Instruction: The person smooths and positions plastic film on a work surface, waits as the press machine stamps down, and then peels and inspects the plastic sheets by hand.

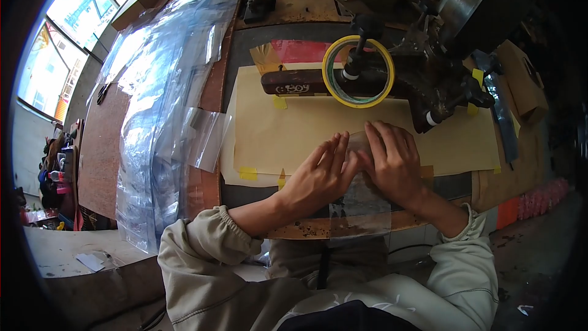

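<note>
Side by side over the tan paper sheet (282, 129), both hands touch a clear plastic piece (360, 208) that hangs down over the table's front edge. My left hand (318, 175) lies on its left side, fingers together and pointing forward. My right hand (393, 162) rests on its right side with the fingers extended. The thumbs meet near the middle. Beyond the hands is a dark machine arm (294, 83), with a yellow tape roll (388, 86) hung around a knob on it.
A long pile of clear plastic bags (159, 86) covers the left side. Yellow tape bits (248, 173) hold the paper's edges. At the right are a cardboard box (520, 83) and a metal column (471, 0). A red strip (300, 51) lies behind the arm.
</note>
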Tool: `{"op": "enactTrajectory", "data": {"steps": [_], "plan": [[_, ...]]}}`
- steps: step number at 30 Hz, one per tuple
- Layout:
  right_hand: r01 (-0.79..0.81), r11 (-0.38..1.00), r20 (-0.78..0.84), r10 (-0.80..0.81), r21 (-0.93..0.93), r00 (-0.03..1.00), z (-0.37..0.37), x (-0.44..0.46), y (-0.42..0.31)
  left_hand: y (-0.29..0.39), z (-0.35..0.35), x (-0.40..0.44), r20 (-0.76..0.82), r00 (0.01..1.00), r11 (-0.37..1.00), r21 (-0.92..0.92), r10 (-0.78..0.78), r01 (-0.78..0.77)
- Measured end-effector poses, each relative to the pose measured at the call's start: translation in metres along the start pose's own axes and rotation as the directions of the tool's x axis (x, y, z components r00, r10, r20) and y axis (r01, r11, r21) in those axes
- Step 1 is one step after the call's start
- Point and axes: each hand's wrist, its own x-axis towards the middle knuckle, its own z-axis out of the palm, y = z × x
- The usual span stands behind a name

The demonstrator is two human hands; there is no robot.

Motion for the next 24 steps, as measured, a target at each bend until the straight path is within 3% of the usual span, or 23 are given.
{"op": "enactTrajectory", "data": {"steps": [5,24], "plan": [[0.039,0.999,-0.024,-0.039,-0.015,0.999,0.004,-0.005,0.001,0.001,0.000,0.000,0.029,1.000,0.997,0.076,0.006,-0.008],[0.127,0.975,-0.041,-0.137,-0.181,0.990,0.005,-0.013,0.000,0.002,0.003,-0.001,0.006,1.000,0.998,0.066,-0.020,0.019]]}}
